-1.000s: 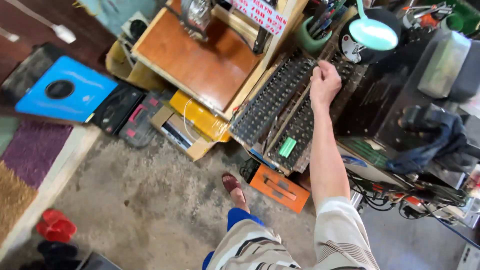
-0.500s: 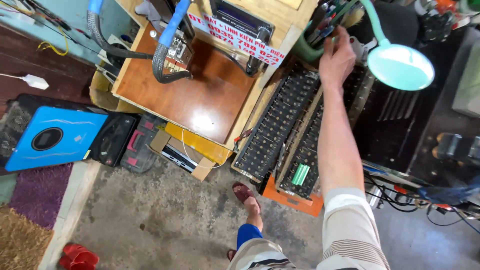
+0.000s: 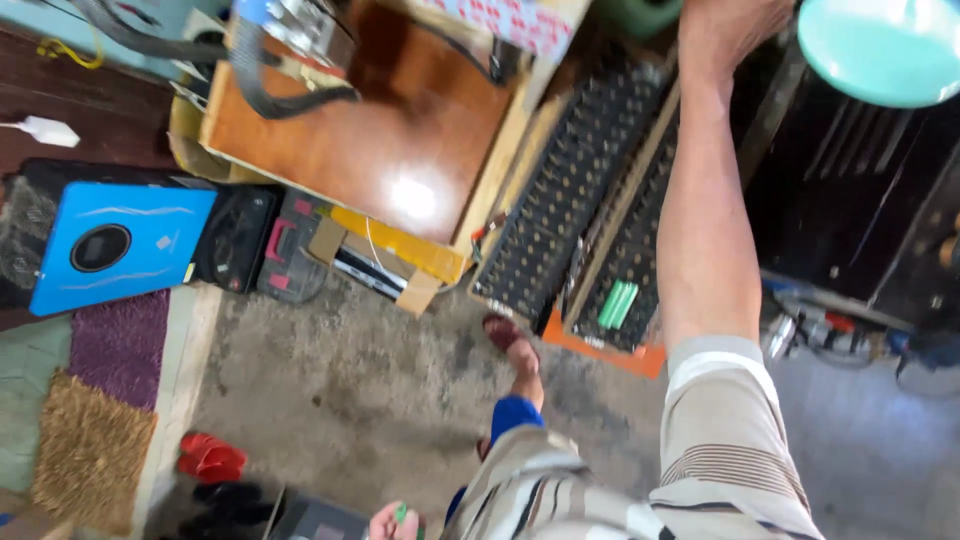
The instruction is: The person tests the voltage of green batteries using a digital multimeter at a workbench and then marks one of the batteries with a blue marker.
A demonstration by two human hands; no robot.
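My right hand (image 3: 728, 32) is stretched far forward at the top edge, beside a teal lamp shade (image 3: 880, 48); its fingers are cut off by the frame. Under my forearm lie two long black cell trays (image 3: 565, 195), tilted side by side, and a pair of green cells (image 3: 617, 303) sits in the nearer end of the right one. My left hand (image 3: 388, 522) shows at the bottom edge by my striped shirt, fingers closed on a small green piece (image 3: 401, 512).
A wooden tabletop (image 3: 400, 150) with a machine and hoses stands left of the trays. A blue box-shaped device (image 3: 120, 245) and black cases lie on the floor. My sandalled foot (image 3: 508, 338) is on concrete; red slippers (image 3: 210, 458) and mats lie at the left.
My right hand has reached further up, from the trays to the top edge by the lamp. The view has closed in, and my left hand has come into sight at the bottom.
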